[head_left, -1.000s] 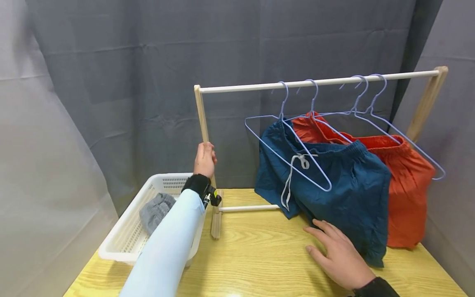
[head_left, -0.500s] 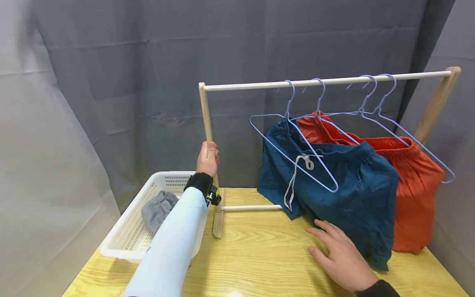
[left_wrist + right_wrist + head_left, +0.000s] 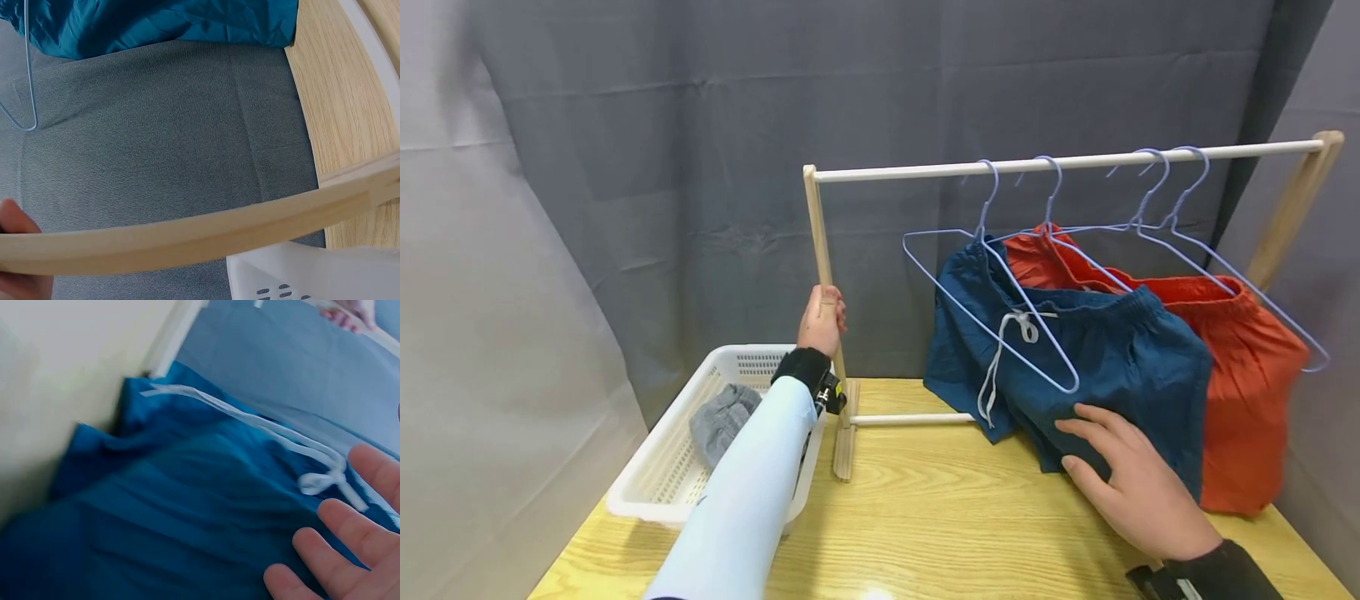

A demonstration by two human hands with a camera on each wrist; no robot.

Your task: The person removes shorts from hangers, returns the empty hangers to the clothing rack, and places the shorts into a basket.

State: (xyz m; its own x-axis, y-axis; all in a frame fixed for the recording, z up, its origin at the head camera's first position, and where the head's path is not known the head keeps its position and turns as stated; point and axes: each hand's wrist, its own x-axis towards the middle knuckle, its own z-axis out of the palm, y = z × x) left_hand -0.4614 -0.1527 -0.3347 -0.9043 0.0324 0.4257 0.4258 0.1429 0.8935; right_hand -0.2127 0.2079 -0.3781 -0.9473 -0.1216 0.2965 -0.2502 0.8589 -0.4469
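Note:
My left hand [image 3: 822,321] grips the left wooden post [image 3: 187,240] of a clothes rack, fingers wrapped round it. On the rack's white top rail [image 3: 895,174], several lavender wire hangers [image 3: 1015,354] hang. Dark blue shorts [image 3: 1120,367] with a tied white drawstring [image 3: 315,483] hang in front of orange-red shorts [image 3: 1247,400], which they partly cover. My right hand [image 3: 1138,492] is in front of the blue shorts' lower part, fingers spread and holding nothing. Whether its fingertips touch the cloth, I cannot tell.
A white perforated basket [image 3: 640,500] with a crumpled grey cloth [image 3: 722,421] stands left of the rack, partly behind my left sleeve [image 3: 737,492]. The rack's lower white bar [image 3: 910,419] runs just above the wooden table [image 3: 925,508]. Grey curtains [image 3: 737,167] enclose the back and sides.
My right hand has moved up and to the right, closer over the blue shorts. The left hand keeps its hold on the post. The head view has shifted slightly.

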